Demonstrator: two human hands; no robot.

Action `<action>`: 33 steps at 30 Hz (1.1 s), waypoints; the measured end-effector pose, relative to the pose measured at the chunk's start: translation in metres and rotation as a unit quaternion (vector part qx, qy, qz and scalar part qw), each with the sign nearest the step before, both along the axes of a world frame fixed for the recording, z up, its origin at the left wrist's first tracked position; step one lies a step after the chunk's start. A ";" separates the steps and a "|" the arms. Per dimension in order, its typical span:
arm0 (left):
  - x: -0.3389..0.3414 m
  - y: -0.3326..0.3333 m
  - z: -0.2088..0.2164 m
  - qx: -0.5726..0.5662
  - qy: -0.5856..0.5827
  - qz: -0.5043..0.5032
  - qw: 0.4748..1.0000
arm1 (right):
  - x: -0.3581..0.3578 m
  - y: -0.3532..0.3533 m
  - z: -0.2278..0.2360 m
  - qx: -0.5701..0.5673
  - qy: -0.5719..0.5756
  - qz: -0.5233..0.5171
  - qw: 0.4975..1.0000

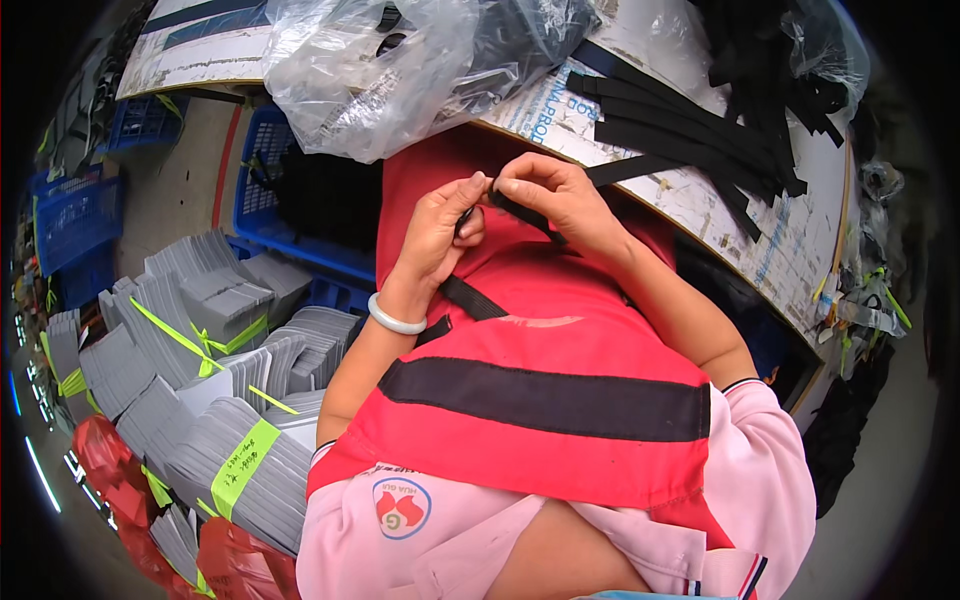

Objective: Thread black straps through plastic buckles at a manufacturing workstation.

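Observation:
Both my hands meet above my lap, in front of the red apron [560, 360]. My left hand [445, 222] is closed in a pinch on a black strap [470, 298], whose end hangs down over the apron. Close beside it, my right hand [562, 200] pinches the same dark webbing, with a loop of it showing under the fingers. Exactly how the strap runs between the fingertips is hidden. Behind my right hand, more black straps [690, 130] lie in a loose pile on the worn white table [640, 195], one reaching toward my wrist.
A clear plastic bag [370, 90] hangs over the table's edge. To the left stand a blue crate [250, 190] with dark contents and stacks of grey sheets [215, 460] tied with yellow-green bands. Red plastic bags [240, 565] lie at the lower left. Another clear bag [830, 45] sits at the far right.

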State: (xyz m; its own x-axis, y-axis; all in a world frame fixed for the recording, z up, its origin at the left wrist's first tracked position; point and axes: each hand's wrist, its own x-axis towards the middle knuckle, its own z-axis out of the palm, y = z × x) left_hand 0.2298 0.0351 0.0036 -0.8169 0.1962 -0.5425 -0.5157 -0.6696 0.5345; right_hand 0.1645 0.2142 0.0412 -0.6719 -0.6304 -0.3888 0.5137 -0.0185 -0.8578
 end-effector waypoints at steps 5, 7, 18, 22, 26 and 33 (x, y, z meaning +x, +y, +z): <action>0.005 -0.002 -0.009 0.052 -0.004 -0.006 0.999 | 0.002 0.002 -0.007 0.113 0.193 0.007 0.975; 0.004 0.005 0.000 0.029 -0.008 0.013 0.999 | 0.008 -0.002 -0.003 0.073 0.272 -0.031 0.959; 0.007 0.013 0.010 -0.209 0.076 0.098 0.970 | 0.011 -0.003 0.012 0.142 0.118 -0.031 0.982; 0.010 0.016 0.016 -0.297 0.096 0.091 0.946 | 0.008 -0.004 0.009 0.144 0.106 -0.019 0.984; 0.010 0.017 0.009 -0.377 0.196 0.113 0.898 | 0.011 -0.012 0.008 0.101 0.108 -0.071 0.986; 0.015 -0.001 0.015 -0.330 0.213 0.054 0.918 | -0.012 0.005 -0.008 0.029 -0.170 0.071 0.983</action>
